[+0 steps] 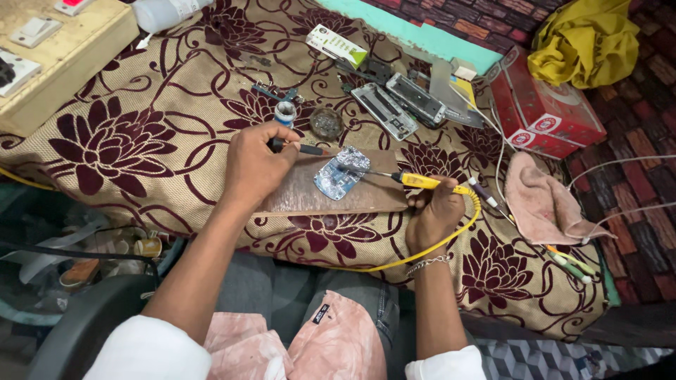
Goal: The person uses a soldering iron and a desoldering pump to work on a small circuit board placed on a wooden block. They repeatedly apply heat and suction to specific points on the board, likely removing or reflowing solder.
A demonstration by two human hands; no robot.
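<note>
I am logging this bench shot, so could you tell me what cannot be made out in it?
- Head view: the end of the dark tool in the left hand is hidden by the fingers.
- The iron tip's contact point on the small silvery board is too small to see.
- The yellow cord passes behind the right hand and wrist.
- The white bottle is cut off by the top edge.

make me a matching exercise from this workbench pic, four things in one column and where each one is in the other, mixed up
Things:
1. soldering iron
2. circuit board
3. red box
4. pink cloth

Places:
A. lying on the wooden board
B. at the far right edge of the patterned cover, under a yellow cloth
C. held in the right hand, tip on the board
D. right of the right hand, beside white cables

Pairs: 1-C, 2-A, 3-B, 4-D
</note>
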